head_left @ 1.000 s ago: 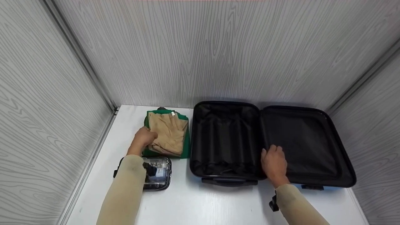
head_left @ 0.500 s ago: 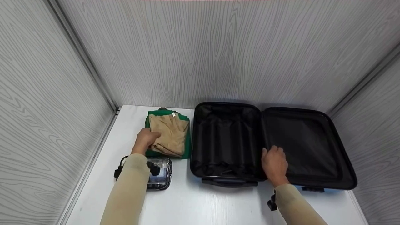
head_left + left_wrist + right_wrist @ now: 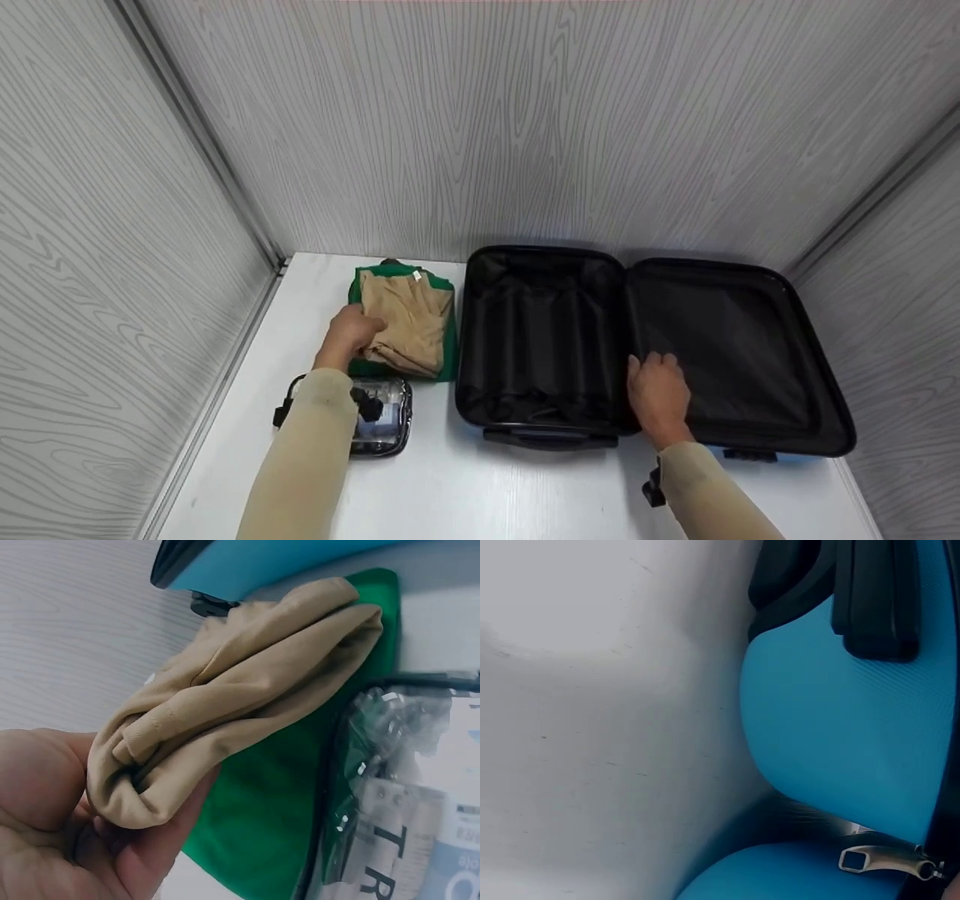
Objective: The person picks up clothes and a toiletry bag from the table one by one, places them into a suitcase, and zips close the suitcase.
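Note:
My left hand (image 3: 352,330) grips the near left edge of a folded tan garment (image 3: 409,319). In the left wrist view the garment (image 3: 247,682) shows as a thick fold, with the thumb on one side and fingers beneath. Under it lies a folded green cloth (image 3: 450,349). My right hand (image 3: 658,394) rests at the near end of the suitcase's middle, where its two halves meet; how its fingertips lie is hidden. The suitcase (image 3: 541,330) lies spread open with a black lining. Its blue shell (image 3: 832,712) and a zipper pull (image 3: 889,859) fill the right wrist view's right side.
A clear zip pouch (image 3: 382,416) with black edging and toiletries inside sits before the cloths, partly under the left forearm. The suitcase handle (image 3: 551,439) sticks out toward me. Wood-grain walls (image 3: 480,135) enclose the white tabletop (image 3: 480,495) at the back and sides.
My left hand has shifted slightly right and taken a fuller hold of the tan garment's edge. The right hand and suitcase look nearly the same.

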Available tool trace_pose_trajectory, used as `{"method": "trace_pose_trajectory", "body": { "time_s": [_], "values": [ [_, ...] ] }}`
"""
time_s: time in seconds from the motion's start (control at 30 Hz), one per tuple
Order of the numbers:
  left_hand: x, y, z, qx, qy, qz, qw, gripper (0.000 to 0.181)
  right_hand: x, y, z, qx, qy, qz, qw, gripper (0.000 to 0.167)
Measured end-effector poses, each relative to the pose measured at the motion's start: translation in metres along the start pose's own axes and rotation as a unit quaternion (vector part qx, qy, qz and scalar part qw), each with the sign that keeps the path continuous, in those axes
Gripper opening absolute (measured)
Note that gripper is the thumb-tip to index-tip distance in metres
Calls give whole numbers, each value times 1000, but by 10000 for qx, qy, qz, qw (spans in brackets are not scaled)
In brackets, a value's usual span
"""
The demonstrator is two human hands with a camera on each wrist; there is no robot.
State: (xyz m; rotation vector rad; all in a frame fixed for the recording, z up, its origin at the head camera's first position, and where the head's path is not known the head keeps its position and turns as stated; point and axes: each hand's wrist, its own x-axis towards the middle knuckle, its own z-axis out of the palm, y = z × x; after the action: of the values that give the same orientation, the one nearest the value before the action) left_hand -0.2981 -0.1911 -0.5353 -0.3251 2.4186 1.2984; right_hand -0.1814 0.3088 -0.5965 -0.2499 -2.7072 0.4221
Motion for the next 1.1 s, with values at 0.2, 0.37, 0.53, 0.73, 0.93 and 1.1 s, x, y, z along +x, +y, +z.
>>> {"method": "trace_pose_trajectory", "body": {
  "time_s": [0.2,0.37,0.53,0.73,0.93,1.1],
  "values": [
    [0,7,1,40,277,362,9990,55,-1,0,3,-126,442,-328,9984,39],
    [-5,15,1,3,416,643,9971,47,0,-1,4,-102,180,-156,9997,40],
    [-14,31,-4,132,474,828,9953,47,2,-3,7,-83,272,-228,9993,40],
    [-28,52,-9,386,497,975,9932,49,2,-6,11,-45,439,-410,9982,39],
    [-42,72,-7,466,726,1359,9870,43,3,-7,13,-60,694,-601,9958,38],
    [-51,91,2,446,935,1713,9798,44,3,-5,13,-181,885,-790,9928,37]
  ]
}}
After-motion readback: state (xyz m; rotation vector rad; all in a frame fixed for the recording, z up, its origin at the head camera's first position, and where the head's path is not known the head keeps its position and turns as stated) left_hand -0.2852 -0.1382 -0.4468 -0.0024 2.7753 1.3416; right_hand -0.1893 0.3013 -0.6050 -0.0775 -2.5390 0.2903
